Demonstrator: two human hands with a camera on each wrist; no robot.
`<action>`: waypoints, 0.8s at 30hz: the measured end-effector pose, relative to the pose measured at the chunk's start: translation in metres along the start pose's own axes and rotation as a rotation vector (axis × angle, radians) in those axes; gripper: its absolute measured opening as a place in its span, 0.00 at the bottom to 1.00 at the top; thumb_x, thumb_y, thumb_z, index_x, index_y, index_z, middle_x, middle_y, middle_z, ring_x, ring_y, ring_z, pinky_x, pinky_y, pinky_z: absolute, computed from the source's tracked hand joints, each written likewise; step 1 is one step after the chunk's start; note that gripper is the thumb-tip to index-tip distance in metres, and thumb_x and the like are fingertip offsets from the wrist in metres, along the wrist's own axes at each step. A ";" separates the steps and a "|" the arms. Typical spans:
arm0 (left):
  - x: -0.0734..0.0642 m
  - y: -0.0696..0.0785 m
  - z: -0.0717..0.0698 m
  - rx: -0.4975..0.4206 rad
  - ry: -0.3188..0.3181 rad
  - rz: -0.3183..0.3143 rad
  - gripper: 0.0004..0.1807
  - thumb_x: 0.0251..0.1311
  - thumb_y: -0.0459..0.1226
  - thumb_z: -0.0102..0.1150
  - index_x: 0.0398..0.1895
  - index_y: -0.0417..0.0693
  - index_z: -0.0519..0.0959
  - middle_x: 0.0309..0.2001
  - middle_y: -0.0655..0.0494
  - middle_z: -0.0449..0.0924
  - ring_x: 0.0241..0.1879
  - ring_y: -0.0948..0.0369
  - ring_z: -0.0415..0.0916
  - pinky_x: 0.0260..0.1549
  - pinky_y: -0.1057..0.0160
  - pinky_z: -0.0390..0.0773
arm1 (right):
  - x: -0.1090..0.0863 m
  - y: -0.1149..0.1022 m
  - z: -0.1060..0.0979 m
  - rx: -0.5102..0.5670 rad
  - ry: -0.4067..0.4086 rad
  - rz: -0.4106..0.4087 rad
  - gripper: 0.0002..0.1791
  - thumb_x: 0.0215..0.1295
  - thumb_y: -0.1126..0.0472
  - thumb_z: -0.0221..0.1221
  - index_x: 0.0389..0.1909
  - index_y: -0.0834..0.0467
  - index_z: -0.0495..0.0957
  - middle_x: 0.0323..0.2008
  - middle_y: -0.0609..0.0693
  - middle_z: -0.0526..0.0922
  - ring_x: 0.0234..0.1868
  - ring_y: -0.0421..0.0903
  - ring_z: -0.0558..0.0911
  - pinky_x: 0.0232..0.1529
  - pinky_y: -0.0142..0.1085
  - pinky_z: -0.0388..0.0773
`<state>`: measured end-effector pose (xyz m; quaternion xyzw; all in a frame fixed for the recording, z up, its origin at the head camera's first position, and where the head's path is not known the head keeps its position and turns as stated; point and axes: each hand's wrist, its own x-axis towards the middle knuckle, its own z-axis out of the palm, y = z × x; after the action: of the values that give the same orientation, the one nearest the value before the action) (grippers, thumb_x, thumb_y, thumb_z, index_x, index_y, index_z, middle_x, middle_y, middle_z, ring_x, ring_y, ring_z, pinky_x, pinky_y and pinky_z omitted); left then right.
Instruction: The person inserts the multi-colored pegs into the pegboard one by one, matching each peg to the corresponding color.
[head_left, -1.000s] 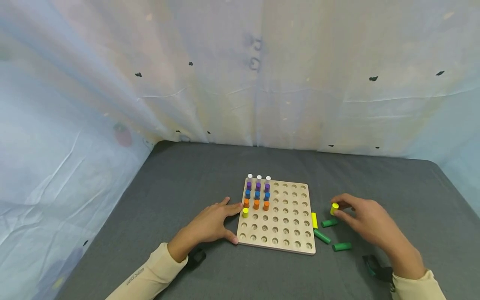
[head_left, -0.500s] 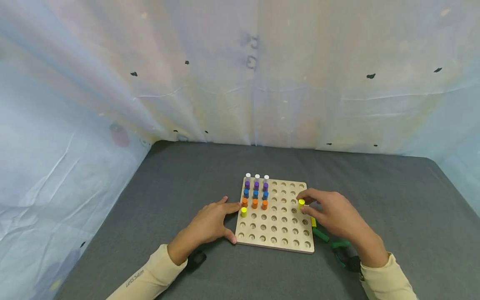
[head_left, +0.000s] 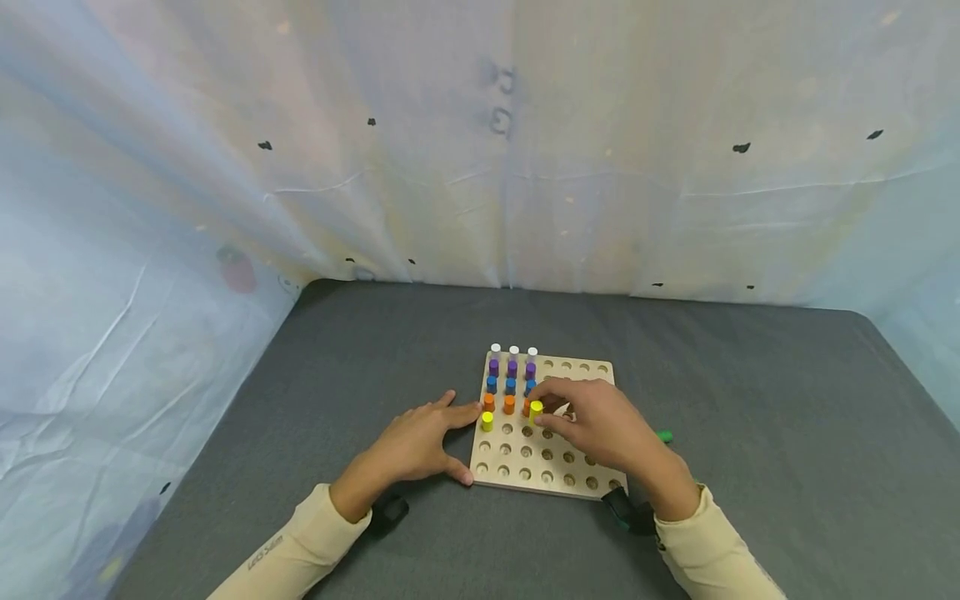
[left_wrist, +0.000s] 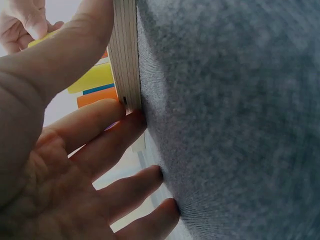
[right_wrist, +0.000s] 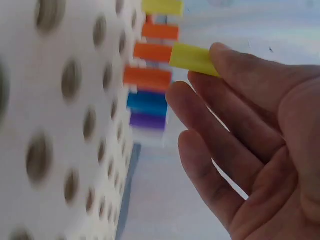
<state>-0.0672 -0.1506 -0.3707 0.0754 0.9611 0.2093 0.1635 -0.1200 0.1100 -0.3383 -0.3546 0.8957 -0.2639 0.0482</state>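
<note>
A wooden pegboard (head_left: 536,479) with rows of round holes lies on the grey table. My right hand (head_left: 611,425) pinches a yellow peg (head_left: 536,412) between thumb and fingers, above the board near the orange pegs. In the right wrist view that yellow peg (right_wrist: 192,58) is held clear of the holes. My left hand (head_left: 412,442) rests at the board's left side, fingers spread and touching its edge (left_wrist: 127,55). Another yellow peg (head_left: 487,422) stands in the left column, in front of the orange pegs (head_left: 509,404).
Behind the orange row stand blue pegs (head_left: 510,386), purple pegs (head_left: 512,367) and white pegs (head_left: 513,352). A green peg (head_left: 664,436) shows on the table past my right wrist. A hanging sheet (head_left: 570,167) closes off the back.
My right hand has carried the yellow peg leftward from beside the board, across it to the orange row. My left hand stays at the board's edge.
</note>
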 end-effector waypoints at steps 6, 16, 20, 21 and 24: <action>0.000 0.001 -0.001 -0.009 -0.015 -0.020 0.54 0.37 0.55 0.79 0.74 0.64 0.66 0.76 0.56 0.60 0.77 0.43 0.54 0.66 0.30 0.59 | 0.011 -0.012 0.018 0.021 -0.018 -0.004 0.13 0.63 0.55 0.68 0.48 0.47 0.84 0.36 0.39 0.89 0.36 0.35 0.85 0.36 0.32 0.78; -0.002 0.004 -0.002 -0.034 -0.008 -0.030 0.54 0.36 0.54 0.79 0.74 0.65 0.66 0.77 0.50 0.58 0.74 0.36 0.56 0.64 0.28 0.60 | 0.018 -0.016 0.035 0.029 0.010 0.008 0.10 0.60 0.58 0.69 0.43 0.46 0.84 0.36 0.41 0.89 0.36 0.36 0.86 0.39 0.33 0.80; -0.002 0.003 -0.002 -0.040 0.000 -0.021 0.54 0.36 0.54 0.79 0.74 0.65 0.66 0.77 0.50 0.59 0.74 0.36 0.56 0.64 0.28 0.60 | 0.019 -0.018 0.038 -0.002 0.018 0.001 0.11 0.60 0.58 0.69 0.43 0.47 0.84 0.35 0.42 0.89 0.36 0.36 0.86 0.38 0.33 0.80; -0.002 0.003 -0.002 -0.041 -0.001 -0.020 0.54 0.36 0.54 0.79 0.74 0.65 0.66 0.77 0.50 0.59 0.74 0.36 0.56 0.64 0.28 0.60 | 0.019 -0.018 0.038 -0.007 0.016 0.002 0.11 0.60 0.59 0.69 0.44 0.48 0.84 0.36 0.42 0.89 0.36 0.37 0.86 0.38 0.34 0.80; -0.002 0.003 -0.002 -0.037 -0.001 -0.019 0.54 0.36 0.54 0.79 0.74 0.65 0.66 0.77 0.51 0.59 0.74 0.36 0.56 0.64 0.28 0.60 | 0.019 -0.020 0.036 -0.001 -0.002 0.011 0.12 0.60 0.59 0.69 0.45 0.49 0.84 0.36 0.43 0.89 0.36 0.37 0.86 0.38 0.34 0.80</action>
<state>-0.0659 -0.1491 -0.3667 0.0636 0.9577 0.2254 0.1673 -0.1125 0.0692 -0.3573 -0.3499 0.8977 -0.2628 0.0501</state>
